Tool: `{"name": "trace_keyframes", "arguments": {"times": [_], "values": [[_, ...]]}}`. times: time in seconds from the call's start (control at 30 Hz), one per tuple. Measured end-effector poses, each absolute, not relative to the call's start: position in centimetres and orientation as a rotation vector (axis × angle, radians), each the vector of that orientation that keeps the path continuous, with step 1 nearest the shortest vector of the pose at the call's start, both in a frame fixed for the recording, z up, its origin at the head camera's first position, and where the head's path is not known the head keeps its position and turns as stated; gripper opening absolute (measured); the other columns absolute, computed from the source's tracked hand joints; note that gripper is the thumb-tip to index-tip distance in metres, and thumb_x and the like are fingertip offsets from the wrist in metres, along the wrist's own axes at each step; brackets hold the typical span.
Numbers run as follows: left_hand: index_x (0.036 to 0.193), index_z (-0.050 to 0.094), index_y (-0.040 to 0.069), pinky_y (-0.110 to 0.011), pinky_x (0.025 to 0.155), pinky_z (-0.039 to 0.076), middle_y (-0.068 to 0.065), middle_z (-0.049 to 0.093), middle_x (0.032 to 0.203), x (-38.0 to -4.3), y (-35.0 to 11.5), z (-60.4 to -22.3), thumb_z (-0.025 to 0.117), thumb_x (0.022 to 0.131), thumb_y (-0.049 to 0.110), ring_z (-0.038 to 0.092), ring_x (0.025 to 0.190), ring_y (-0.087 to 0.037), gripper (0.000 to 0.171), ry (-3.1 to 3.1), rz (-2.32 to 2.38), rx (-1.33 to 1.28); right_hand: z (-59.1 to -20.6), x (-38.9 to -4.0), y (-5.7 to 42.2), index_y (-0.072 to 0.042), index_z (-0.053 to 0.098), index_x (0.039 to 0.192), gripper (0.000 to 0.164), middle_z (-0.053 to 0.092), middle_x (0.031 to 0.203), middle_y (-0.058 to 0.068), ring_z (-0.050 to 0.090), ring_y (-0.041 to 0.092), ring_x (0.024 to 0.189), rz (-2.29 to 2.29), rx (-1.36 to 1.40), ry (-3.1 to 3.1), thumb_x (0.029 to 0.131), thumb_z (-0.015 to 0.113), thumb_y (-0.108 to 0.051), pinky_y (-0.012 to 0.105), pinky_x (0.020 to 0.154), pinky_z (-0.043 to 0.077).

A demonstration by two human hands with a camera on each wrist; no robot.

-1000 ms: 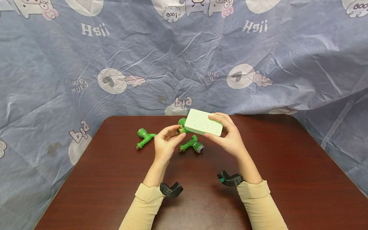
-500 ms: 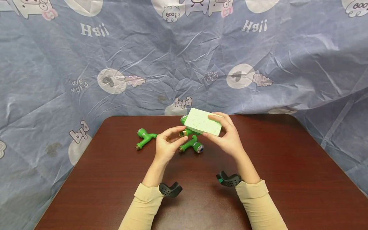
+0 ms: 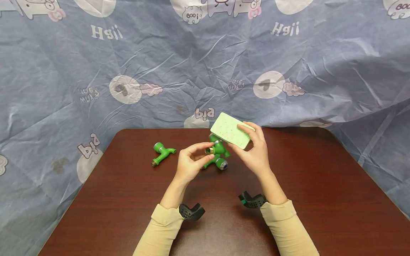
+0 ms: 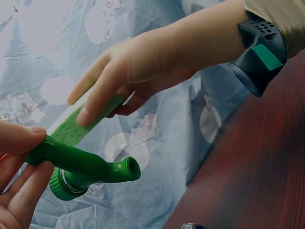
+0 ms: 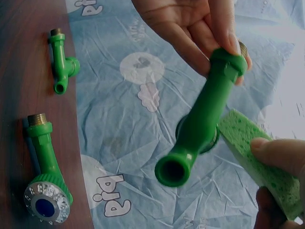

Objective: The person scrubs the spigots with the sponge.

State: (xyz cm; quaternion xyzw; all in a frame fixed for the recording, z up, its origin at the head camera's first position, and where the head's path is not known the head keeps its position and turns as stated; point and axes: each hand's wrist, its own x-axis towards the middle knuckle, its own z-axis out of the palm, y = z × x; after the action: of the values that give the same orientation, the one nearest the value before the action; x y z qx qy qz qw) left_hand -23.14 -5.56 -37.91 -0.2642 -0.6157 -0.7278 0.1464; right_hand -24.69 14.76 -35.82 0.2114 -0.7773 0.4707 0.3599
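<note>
My left hand (image 3: 189, 165) pinches a green tap (image 3: 219, 148) near its brass-threaded inlet, holding it up over the table. In the right wrist view the tap's (image 5: 205, 109) open spout points down toward the camera. My right hand (image 3: 257, 153) grips a light green sponge (image 3: 229, 129) between thumb and fingers. The sponge slants just above the tap and overlaps its knob in the head view. From the right wrist, the sponge's (image 5: 233, 125) corner shows right at the tap's side, by the partly hidden knob.
Two more green taps lie on the dark red-brown table (image 3: 128, 213): one to the left (image 3: 163, 153), another (image 3: 221, 163) below the held one, partly covered by it. A blue printed cloth (image 3: 192, 64) hangs behind the table's far edge. Black wrist mounts sit on both forearms.
My left hand has shifted a little right with the tap. The sponge has risen and tilted more in my right hand, so more of the tap's body shows below it.
</note>
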Motion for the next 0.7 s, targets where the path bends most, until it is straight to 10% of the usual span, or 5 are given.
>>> {"name": "trace_keyframes", "arguments": {"times": [0.47, 0.7], "values": [[0.105, 0.057, -0.020, -0.031, 0.077, 0.056, -0.007, 0.067, 0.106, -23.1, -6.5, -37.3, 0.067, 0.073, -0.019, 0.063, 0.096, -0.019, 0.034, -1.566, -2.272, -0.750, -33.5, -23.5, 16.1, 0.009, 0.056, 0.122, 0.051, 0.046, 0.129, 0.021, 0.050, 0.017, 0.097, 1.600, 0.357, -2.140, 0.075, 0.074, 0.004, 0.013, 0.071, 0.044], [0.096, 0.070, 0.005, -0.029, 0.076, 0.056, -0.006, 0.067, 0.103, -23.1, -6.4, -37.4, 0.065, 0.071, -0.021, 0.063, 0.094, -0.019, 0.036, -1.527, -2.362, -0.750, -35.5, -25.4, 17.3, 0.003, 0.056, 0.126, 0.053, 0.047, 0.128, 0.012, 0.053, 0.011, 0.090, 1.811, 0.338, -2.087, 0.076, 0.074, 0.003, 0.012, 0.072, 0.047]]}}
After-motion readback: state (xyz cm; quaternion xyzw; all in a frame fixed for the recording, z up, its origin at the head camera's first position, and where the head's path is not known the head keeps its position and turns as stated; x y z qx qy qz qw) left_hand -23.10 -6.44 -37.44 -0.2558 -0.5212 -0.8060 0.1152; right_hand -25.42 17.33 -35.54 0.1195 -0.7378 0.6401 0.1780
